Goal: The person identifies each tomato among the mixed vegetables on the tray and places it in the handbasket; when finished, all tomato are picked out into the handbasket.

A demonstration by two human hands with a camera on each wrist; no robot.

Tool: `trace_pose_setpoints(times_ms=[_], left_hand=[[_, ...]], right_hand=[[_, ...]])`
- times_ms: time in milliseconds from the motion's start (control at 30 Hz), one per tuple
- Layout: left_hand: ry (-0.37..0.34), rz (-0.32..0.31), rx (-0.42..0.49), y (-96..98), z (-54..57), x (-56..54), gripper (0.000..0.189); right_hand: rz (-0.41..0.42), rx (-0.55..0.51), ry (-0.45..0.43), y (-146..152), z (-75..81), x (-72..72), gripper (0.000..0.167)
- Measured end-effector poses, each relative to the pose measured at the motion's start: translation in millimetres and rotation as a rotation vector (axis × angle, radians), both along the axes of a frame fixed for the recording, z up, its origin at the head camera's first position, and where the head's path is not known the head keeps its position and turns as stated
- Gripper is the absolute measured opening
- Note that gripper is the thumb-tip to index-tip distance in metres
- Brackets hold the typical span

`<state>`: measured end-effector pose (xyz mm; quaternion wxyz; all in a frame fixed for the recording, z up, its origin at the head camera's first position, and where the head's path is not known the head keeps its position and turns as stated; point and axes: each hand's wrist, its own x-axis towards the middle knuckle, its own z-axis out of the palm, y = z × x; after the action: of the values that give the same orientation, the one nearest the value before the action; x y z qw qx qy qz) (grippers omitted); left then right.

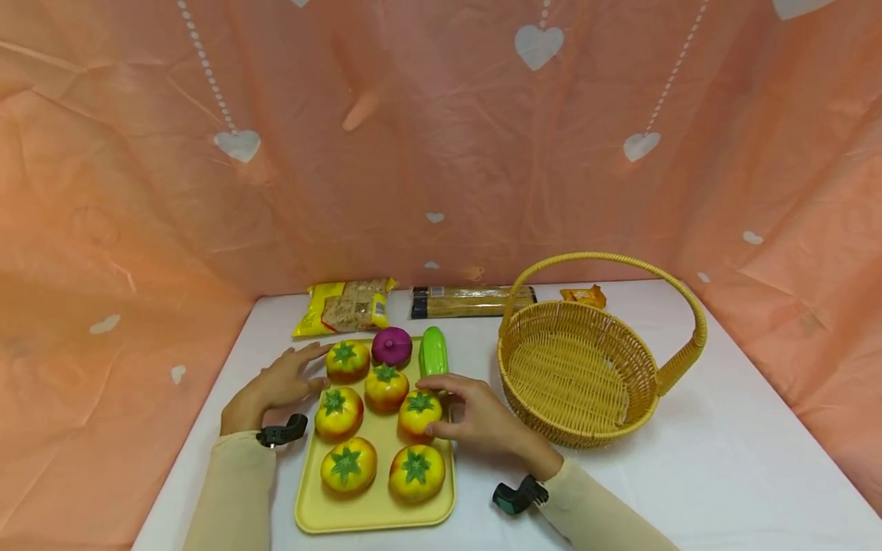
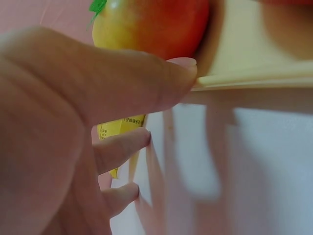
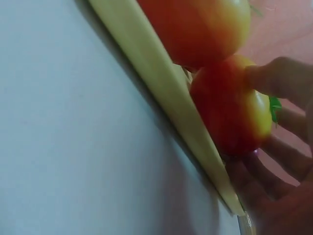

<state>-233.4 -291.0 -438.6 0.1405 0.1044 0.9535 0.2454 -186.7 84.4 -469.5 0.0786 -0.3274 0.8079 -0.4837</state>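
A yellow tray (image 1: 375, 516) bears several toy tomatoes, yellow and red with green star-shaped leaves, a purple toy onion (image 1: 391, 347) and a green toy cucumber (image 1: 433, 352). My right hand (image 1: 475, 417) curls around the tomato (image 1: 419, 413) in the tray's right middle. In the right wrist view, thumb and fingers lie on either side of that tomato (image 3: 227, 105). At the tray's left edge is my left hand (image 1: 282, 379), beside the upper left tomato (image 1: 347, 360). Its thumb (image 2: 146, 81) touches the tray rim (image 2: 254, 76) in the left wrist view, with other fingers extended.
To the right stands a wicker basket (image 1: 575, 440) with a tall arched handle (image 1: 599, 256). Along the back lie a yellow bag of grain-like food (image 1: 354, 306), a pack of noodles (image 1: 468, 302) and a small orange packet (image 1: 584, 296). A pink curtain (image 1: 413, 168) surrounds the white table (image 1: 723, 459).
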Motion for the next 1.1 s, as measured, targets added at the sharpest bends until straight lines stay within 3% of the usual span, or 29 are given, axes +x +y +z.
trace_pose_setpoints(times_ms=[333,800,967,1100], left_hand=[[-0.056,0.033,0.0,0.6,1.4,-0.9,0.076],[-0.076,0.036,-0.01,-0.2,2.0,0.5,0.077],[-0.071,0.027,-0.011,-0.4,2.5,-0.3,0.076],[-0.073,0.023,-0.003,-0.5,2.6,-0.8,0.077]], right_hand=[[0.029,0.053,0.041,-0.7,-2.8,-1.0,0.066],[0.025,0.012,0.011,-0.3,-5.4,-1.8,0.062],[0.018,-0.041,-0.016,1.0,1.4,-1.4,0.061],[0.055,-0.077,-0.04,4.4,17.6,1.1,0.061]])
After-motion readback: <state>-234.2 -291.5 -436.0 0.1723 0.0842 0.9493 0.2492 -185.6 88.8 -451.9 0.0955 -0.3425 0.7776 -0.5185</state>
